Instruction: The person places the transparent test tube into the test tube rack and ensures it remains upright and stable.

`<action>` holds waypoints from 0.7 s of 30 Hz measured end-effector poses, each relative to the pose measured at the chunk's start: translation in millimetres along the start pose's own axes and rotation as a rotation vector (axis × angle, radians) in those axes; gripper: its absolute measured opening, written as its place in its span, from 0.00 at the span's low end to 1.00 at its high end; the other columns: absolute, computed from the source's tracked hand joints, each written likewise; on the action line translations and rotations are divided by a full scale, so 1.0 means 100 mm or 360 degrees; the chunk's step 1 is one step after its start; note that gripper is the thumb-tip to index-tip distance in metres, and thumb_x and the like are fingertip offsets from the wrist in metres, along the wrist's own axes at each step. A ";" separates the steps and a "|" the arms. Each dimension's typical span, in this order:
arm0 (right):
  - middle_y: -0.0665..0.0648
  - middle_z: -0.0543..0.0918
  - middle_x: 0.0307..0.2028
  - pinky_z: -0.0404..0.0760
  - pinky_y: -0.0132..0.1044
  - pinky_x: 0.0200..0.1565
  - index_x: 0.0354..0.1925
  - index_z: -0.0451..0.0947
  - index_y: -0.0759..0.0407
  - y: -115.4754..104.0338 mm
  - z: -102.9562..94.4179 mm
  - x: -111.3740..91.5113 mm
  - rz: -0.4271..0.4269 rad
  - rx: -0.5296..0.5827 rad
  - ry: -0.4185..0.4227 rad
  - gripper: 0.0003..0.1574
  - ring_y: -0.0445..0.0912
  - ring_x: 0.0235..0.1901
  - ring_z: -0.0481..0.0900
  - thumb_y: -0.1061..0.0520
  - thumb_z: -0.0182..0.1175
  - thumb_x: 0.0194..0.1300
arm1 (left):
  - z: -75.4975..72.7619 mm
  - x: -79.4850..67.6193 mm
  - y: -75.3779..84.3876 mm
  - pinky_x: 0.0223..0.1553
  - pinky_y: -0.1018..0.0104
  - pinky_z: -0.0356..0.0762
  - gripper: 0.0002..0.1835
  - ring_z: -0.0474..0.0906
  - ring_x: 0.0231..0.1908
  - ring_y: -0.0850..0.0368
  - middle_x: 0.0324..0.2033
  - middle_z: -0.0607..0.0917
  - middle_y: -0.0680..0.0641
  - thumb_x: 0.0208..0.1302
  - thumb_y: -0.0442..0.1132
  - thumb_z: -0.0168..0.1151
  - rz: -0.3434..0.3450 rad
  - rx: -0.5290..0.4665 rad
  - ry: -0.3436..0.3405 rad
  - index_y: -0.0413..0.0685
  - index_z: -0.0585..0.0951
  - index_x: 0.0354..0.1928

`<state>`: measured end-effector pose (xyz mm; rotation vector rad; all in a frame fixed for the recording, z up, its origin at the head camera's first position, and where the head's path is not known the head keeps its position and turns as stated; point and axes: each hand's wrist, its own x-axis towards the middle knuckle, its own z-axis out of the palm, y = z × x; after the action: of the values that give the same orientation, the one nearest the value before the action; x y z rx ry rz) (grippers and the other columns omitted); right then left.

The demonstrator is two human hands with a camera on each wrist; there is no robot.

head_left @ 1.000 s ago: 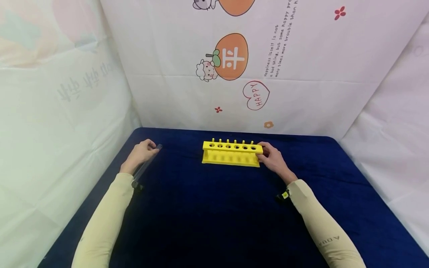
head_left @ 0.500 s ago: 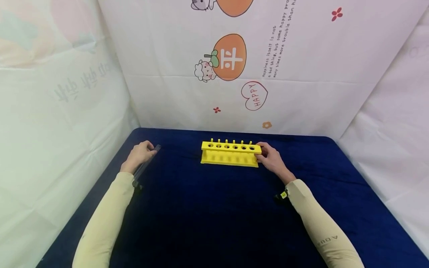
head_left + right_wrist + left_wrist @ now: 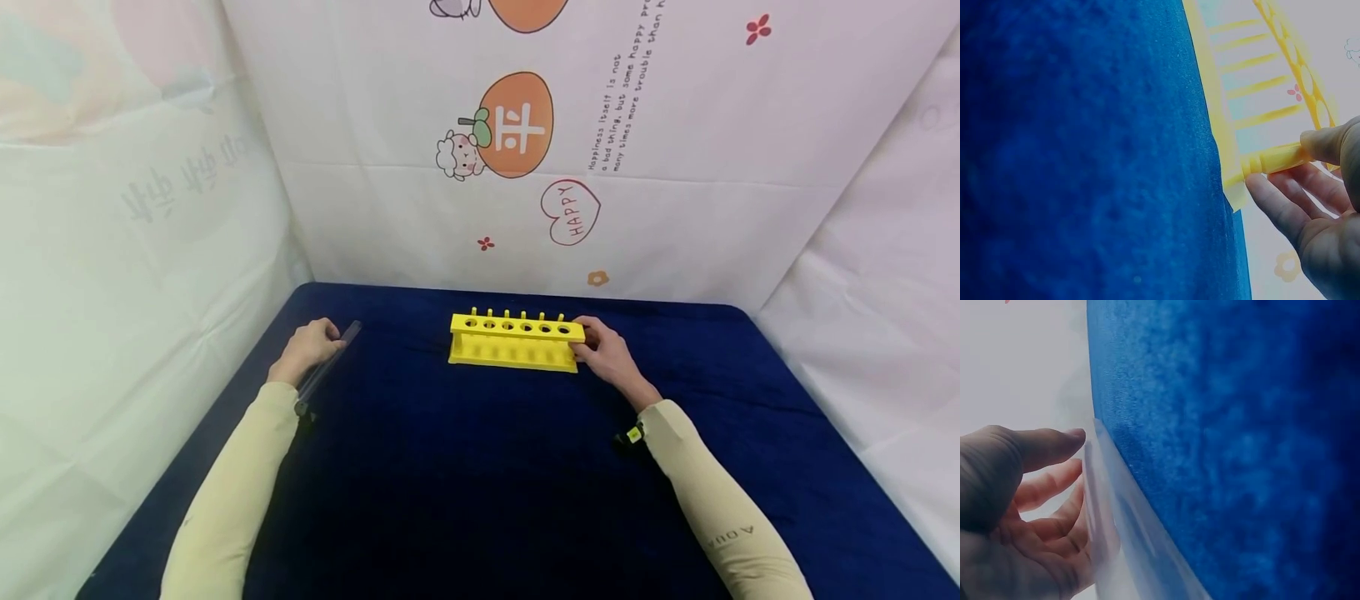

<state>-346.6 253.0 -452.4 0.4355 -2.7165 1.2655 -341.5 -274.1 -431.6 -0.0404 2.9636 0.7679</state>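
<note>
In the head view a long clear tube point(image 3: 327, 364) lies slantwise on the left part of the table. Beside it is my left hand point(image 3: 306, 346), fingertips right at the tube's side. The left wrist view shows the thumb and fingers point(image 3: 1054, 487) loosely bent and spread apart along the left side of the clear tube point(image 3: 1141, 531). A yellow test tube rack point(image 3: 517, 340) with a row of round holes and short pegs stands farther back in the middle. My right hand point(image 3: 609, 354) grips its right end, thumb and fingers around the end post point(image 3: 1279, 159).
A dark blue cloth point(image 3: 465, 467) covers the table. White printed curtains point(image 3: 375, 233) rise behind it and along both sides. Each wrist bears a small camera below its cream sleeve point(image 3: 232, 492).
My left hand has drawn slightly back and down, so more of the clear tube's far end shows past the fingers. The rack and my right hand stay in place.
</note>
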 end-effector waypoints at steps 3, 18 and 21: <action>0.68 0.82 0.49 0.87 0.43 0.41 0.64 0.67 0.57 -0.02 -0.01 0.00 -0.0007 0.0007 0.0000 0.26 0.58 0.45 0.83 0.59 0.59 0.71 | 0.00 0.01 -0.01 0.44 0.44 0.76 0.21 0.77 0.46 0.39 0.55 0.76 0.32 0.71 0.48 0.56 -0.0021 -0.0008 -0.0037 0.39 0.73 0.57; 0.68 0.81 0.49 0.87 0.43 0.41 0.64 0.67 0.57 -0.04 0.00 -0.02 0.0008 -0.0023 -0.0012 0.26 0.58 0.45 0.83 0.59 0.59 0.70 | 0.03 -0.02 0.02 0.29 0.63 0.75 0.22 0.78 0.31 0.51 0.49 0.79 0.37 0.71 0.50 0.58 -0.0095 -0.0042 -0.0197 0.41 0.74 0.56; 0.68 0.81 0.50 0.87 0.43 0.41 0.64 0.67 0.57 -0.04 0.00 -0.02 0.0012 -0.0021 -0.0013 0.26 0.58 0.45 0.83 0.59 0.59 0.71 | 0.02 -0.01 0.04 0.31 0.61 0.80 0.22 0.80 0.37 0.47 0.52 0.78 0.35 0.71 0.49 0.58 -0.0094 -0.0060 -0.0214 0.39 0.73 0.57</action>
<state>-343.7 251.3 -449.8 0.4301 -2.7342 1.2499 -340.7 -269.8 -432.0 -0.0753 2.8084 0.7864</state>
